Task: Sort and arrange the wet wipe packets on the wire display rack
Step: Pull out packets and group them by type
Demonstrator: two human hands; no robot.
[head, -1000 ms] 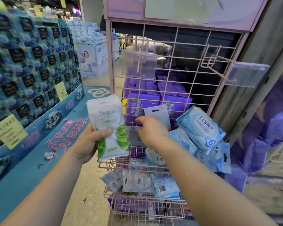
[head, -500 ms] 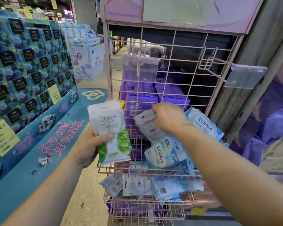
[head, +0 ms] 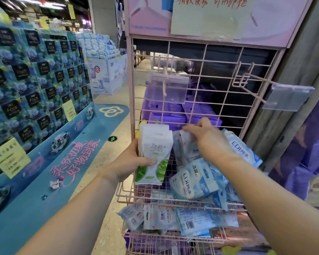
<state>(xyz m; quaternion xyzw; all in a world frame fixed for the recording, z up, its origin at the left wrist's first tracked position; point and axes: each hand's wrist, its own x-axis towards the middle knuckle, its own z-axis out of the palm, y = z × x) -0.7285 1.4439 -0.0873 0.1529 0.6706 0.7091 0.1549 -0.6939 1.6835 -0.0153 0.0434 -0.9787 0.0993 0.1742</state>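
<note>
Centrally, pink wire display rack [head: 206,100] w/ grid back panel, seen from above and in front. Left hand [head: 131,161] closed round a small stack of white-and-green wet wipe packets [head: 153,153], held upright just left of rack's upper basket [head: 125,197], thumb across the front packet. Right hand [head: 208,140] reaching over the basket, fingers pinched on top edge of a pale pink-print packet [head: 184,144], held upright against the grid just right of the white-and-green stack. Below and right of that hand: loose heap of blue EDI packets [head: 193,183] in upper basket, tilted, overlapping; one more blue packet [head: 243,150] leaning at far right of heap, partly under the wrist. Lower basket [head: 173,240]: several pale and blue packets [head: 173,218] lying flat, mixed, one showing a barcode. On grid above: two pegs w/ clear plastic label holders, one at centre-left [head: 168,87], one at right [head: 287,96]; no packets hanging on either. Behind grid: purple packs [head: 175,115] stacked. Top of rack: pink header board [head: 210,17] w/ pale sign, red handwriting, blurred. Far left: blue display wall of boxed goods [head: 35,74] w/ yellow price tags; blue floor graphic [head: 50,173] w/ pink lettering alongside.
</note>
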